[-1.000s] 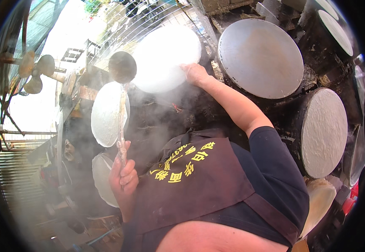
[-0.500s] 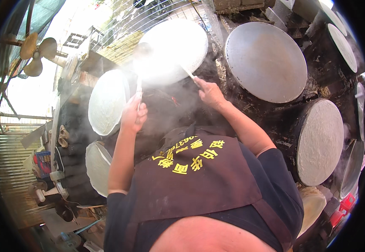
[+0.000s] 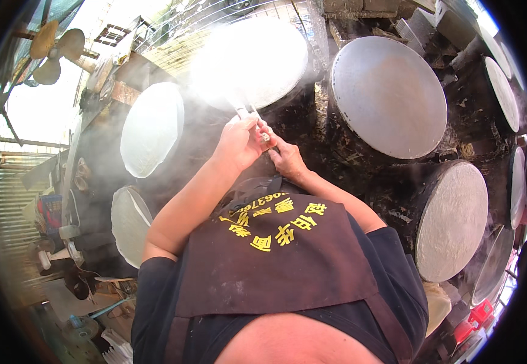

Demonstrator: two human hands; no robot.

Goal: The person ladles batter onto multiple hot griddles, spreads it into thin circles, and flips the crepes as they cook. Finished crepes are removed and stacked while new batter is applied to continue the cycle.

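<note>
Both hands (image 3: 263,148), perhaps gripping steam-veiled stick (image 3: 248,112)

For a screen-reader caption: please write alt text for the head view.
Both hands, left hand and right hand, meet on a thin stick over a steaming white disc. Round grey griddles and more white discs surround the person, who wears a brown apron.

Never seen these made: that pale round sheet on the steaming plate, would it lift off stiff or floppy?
Probably floppy: the sheet looks very thin and lies flat, steam rising from it. Likely fragile and apt to tear, which may be why both hands, left hand and right hand, work a slim stick at its edge.
</note>
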